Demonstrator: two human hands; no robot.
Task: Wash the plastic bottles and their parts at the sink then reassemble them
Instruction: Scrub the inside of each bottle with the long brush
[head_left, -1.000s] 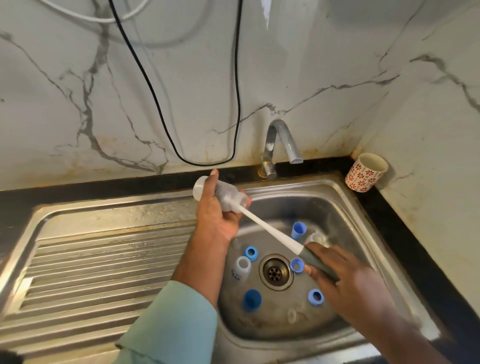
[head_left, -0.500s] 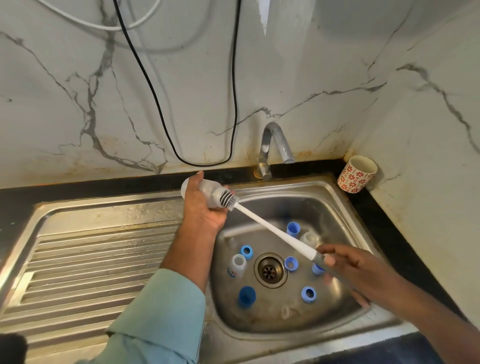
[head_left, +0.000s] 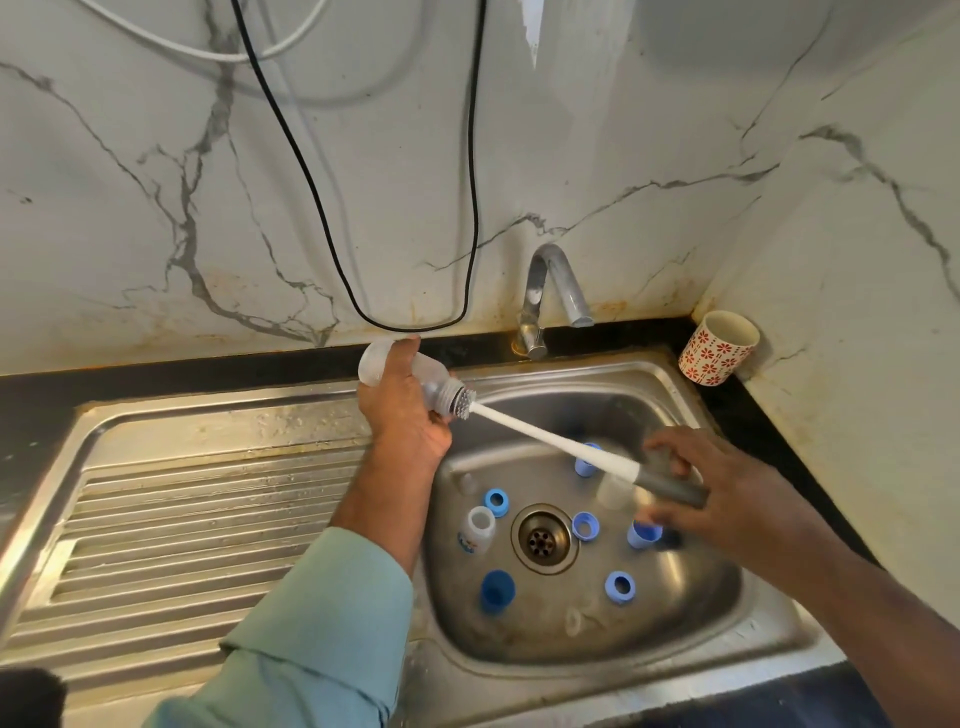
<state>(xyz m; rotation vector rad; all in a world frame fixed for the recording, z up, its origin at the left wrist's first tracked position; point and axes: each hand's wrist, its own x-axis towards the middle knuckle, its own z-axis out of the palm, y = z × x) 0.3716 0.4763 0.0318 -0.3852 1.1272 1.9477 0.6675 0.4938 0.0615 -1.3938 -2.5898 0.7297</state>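
Note:
My left hand grips a clear plastic bottle lying sideways above the sink's back left rim, mouth pointing right. The bristle head of a bottle brush sits at the bottle's mouth, mostly outside it. My right hand holds the brush's grey handle over the basin. In the steel sink lie several blue rings and caps, among them a dark blue cap and a light blue ring. A small white bottle stands left of the drain.
A steel tap rises behind the basin, with no water running. A red-patterned cup stands on the black counter in the right corner. The ribbed draining board extends left. A black cable hangs down the marble wall.
The brush has slid out of the bottle: its bristles were inside, now they are at the mouth. My right hand has drawn back to the right along with the handle.

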